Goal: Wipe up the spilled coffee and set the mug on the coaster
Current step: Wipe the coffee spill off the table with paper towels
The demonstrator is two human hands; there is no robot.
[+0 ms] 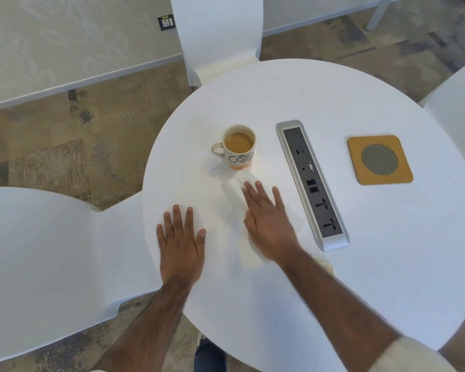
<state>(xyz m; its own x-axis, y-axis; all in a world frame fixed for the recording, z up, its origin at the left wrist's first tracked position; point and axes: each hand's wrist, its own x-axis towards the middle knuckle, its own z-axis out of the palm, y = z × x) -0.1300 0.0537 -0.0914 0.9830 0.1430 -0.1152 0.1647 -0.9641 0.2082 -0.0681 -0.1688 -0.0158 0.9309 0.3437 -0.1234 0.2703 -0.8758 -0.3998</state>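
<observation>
A cream mug (239, 147) with black lettering and an orange base stands on the round white table (320, 277), filled with milky coffee, handle to the left. My right hand (267, 221) lies flat, fingers spread, pressing a white tissue (240, 183) onto the table just in front of the mug. The tissue runs from near the mug back under my palm, pale brown at its near end. My left hand (181, 237) rests flat and open on the table near its left edge. A square cork coaster (379, 159) with a round mesh centre lies at the right.
A grey power and socket strip (312, 183) is set into the table between the mug and the coaster. A faint yellowish stain (326, 265) shows beside my right forearm. White chairs stand at the left (51, 264), far side (218, 36) and right (457, 108).
</observation>
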